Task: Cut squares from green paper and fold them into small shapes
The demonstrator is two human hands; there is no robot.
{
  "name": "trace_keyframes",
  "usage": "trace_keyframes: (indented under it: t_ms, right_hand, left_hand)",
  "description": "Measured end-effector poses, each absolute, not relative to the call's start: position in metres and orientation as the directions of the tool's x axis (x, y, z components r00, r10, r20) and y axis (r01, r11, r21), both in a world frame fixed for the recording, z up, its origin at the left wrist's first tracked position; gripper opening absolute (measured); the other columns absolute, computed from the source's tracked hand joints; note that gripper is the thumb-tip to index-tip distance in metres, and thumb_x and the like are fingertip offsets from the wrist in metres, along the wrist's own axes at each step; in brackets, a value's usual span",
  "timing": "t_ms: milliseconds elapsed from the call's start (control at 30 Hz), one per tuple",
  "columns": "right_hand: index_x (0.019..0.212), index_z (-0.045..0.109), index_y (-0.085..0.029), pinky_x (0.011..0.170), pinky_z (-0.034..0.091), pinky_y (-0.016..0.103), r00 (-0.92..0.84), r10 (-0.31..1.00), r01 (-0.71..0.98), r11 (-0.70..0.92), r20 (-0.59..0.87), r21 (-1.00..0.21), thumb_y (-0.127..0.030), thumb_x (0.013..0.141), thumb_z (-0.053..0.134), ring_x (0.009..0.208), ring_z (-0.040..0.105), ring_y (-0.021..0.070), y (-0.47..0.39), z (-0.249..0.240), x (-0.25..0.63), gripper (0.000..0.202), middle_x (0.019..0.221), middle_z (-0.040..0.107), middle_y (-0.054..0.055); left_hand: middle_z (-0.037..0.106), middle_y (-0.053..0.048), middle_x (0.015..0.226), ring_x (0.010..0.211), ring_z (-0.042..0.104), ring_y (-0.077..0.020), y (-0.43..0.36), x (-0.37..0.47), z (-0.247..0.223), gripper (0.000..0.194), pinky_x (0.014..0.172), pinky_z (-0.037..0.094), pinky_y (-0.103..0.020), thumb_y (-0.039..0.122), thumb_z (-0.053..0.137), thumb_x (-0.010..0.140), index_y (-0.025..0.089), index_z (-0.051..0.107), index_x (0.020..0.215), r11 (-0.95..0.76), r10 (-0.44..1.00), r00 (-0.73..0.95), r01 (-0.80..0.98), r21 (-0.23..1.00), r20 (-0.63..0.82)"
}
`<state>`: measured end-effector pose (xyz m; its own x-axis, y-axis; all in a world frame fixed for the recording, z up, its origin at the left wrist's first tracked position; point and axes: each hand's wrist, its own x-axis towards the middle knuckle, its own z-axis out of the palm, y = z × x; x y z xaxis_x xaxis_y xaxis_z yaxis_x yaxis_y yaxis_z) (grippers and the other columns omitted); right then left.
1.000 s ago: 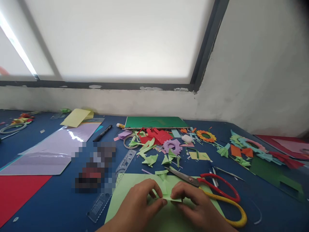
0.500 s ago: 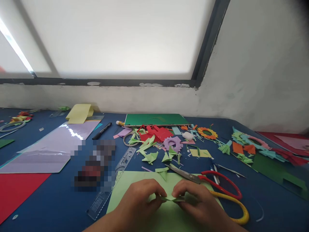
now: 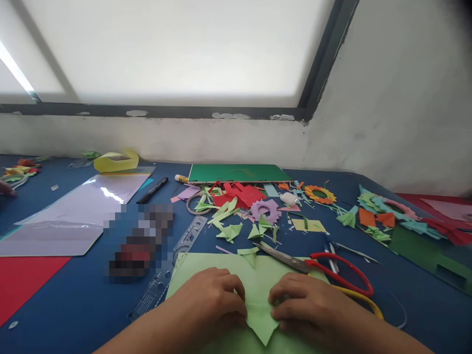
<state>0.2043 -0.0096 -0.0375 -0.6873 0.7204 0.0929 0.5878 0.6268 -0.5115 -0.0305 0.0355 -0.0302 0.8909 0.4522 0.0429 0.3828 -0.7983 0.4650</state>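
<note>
Between my hands is a small folded light green paper piece (image 3: pixel 263 327), its point toward me. It lies over a larger light green paper sheet (image 3: pixel 228 260) of much the same colour. My left hand (image 3: pixel 216 300) closes its curled fingers on the piece's left edge. On the right edge, my right hand (image 3: pixel 308 302) grips it with bent fingers; both thumbs are mostly hidden. Just beyond lies another folded green piece (image 3: pixel 250 255). Scissors (image 3: pixel 291 258) with red and yellow handles lie beside my right hand, partly covered by it.
A clear ruler (image 3: pixel 190 233) lies left of the sheet, near a black marker (image 3: pixel 153 191). Paper scraps and a purple paper ring (image 3: pixel 265 211) spread ahead, before a green board (image 3: pixel 239 173). Plastic-covered lilac sheets (image 3: pixel 73 211) lie left. Another person's hand (image 3: pixel 6 189) shows at the far left edge.
The folded piece was held nearly edge-on between my fingertips; now it is lower and its flat face shows. My hands have turned palm-down. The yellow paper at the back left has curled over.
</note>
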Motion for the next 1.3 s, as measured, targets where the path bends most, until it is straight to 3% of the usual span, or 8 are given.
trace_keyframes:
  t_ms: [233,367,567,733,800,967,1100,1300]
  right_hand:
    - [0.080,0.065,-0.019,0.079,0.043,0.023,-0.582,0.813,0.588,0.412,-0.010,-0.696,-0.014,0.080,0.060,0.087,0.057,0.0141,-0.009,-0.043,0.199,0.007,0.094,0.058,0.004]
    - [0.078,0.064,-0.019,0.075,0.042,0.022,-0.522,0.847,0.633,0.307,-0.100,-0.710,-0.011,0.076,0.061,0.083,0.056,0.0131,-0.009,-0.036,0.195,0.009,0.088,0.056,0.001]
    - [0.071,0.061,-0.019,0.063,0.037,0.022,-0.374,0.895,0.783,0.164,-0.243,-0.601,-0.006,0.070,0.060,0.074,0.054,0.0133,-0.011,-0.023,0.182,0.013,0.077,0.058,-0.002]
    - [0.073,0.062,-0.018,0.057,0.033,0.022,-0.304,0.907,0.883,0.153,-0.291,-0.445,-0.004,0.069,0.053,0.068,0.055,0.0134,-0.010,-0.015,0.169,0.017,0.072,0.062,-0.001]
    - [0.072,0.063,-0.018,0.056,0.033,0.022,-0.318,0.882,0.911,0.183,-0.349,-0.369,-0.001,0.069,0.051,0.069,0.057,0.0140,-0.006,-0.008,0.163,0.021,0.072,0.064,0.000]
    - [0.066,0.067,-0.018,0.049,0.030,0.023,-0.350,0.820,0.921,0.211,-0.453,-0.328,-0.005,0.062,0.064,0.062,0.058,0.0161,0.008,0.010,0.159,0.014,0.065,0.066,0.001]
    - [0.074,0.069,-0.019,0.050,0.031,0.022,-0.339,0.859,0.924,0.227,-0.383,-0.308,-0.006,0.067,0.062,0.066,0.059,0.0166,0.004,0.009,0.161,0.015,0.070,0.067,0.001]
    - [0.085,0.068,-0.016,0.064,0.038,0.028,-0.354,0.925,0.923,0.321,-0.140,-0.211,-0.002,0.080,0.051,0.080,0.058,0.0218,-0.036,-0.016,0.159,0.022,0.085,0.063,0.008]
  left_hand:
    - [0.063,-0.001,0.091,0.080,0.057,-0.0156,0.030,-0.024,-0.028,0.009,0.073,0.040,-0.026,0.015,0.059,0.081,0.021,0.067,0.082,-0.701,0.548,0.834,0.499,0.510,-0.062]
    - [0.061,0.000,0.088,0.079,0.056,-0.0160,0.028,-0.020,-0.026,0.008,0.073,0.040,-0.027,0.017,0.061,0.078,0.022,0.067,0.081,-0.607,0.617,0.777,0.572,0.552,-0.128]
    - [0.060,0.000,0.084,0.078,0.057,-0.0157,0.029,-0.014,-0.023,0.009,0.067,0.042,-0.023,0.013,0.061,0.073,0.020,0.066,0.077,-0.544,0.641,0.736,0.635,0.548,-0.216]
    - [0.064,-0.003,0.085,0.078,0.060,-0.0201,0.032,0.002,-0.007,0.024,0.063,0.043,-0.025,0.014,0.063,0.071,0.018,0.063,0.094,-0.588,0.649,0.701,0.709,0.389,-0.296]
    - [0.067,-0.004,0.079,0.077,0.062,-0.0215,0.036,0.012,0.004,0.018,0.062,0.043,-0.025,0.011,0.062,0.071,0.018,0.066,0.087,-0.627,0.597,0.687,0.722,0.293,-0.415]
    - [0.069,-0.003,0.073,0.069,0.063,-0.0209,0.047,0.028,0.019,0.016,0.056,0.042,-0.023,0.012,0.075,0.061,0.018,0.071,0.075,-0.647,0.533,0.680,0.711,0.276,-0.504]
    - [0.069,-0.003,0.076,0.073,0.063,-0.0191,0.040,0.021,0.017,0.016,0.059,0.044,-0.022,0.009,0.068,0.068,0.016,0.070,0.082,-0.669,0.551,0.704,0.693,0.267,-0.448]
    - [0.063,-0.009,0.088,0.081,0.060,-0.0237,0.002,0.000,-0.003,0.021,0.072,0.046,-0.032,0.002,0.051,0.078,0.013,0.066,0.088,-0.753,0.600,0.762,0.641,0.150,-0.243]
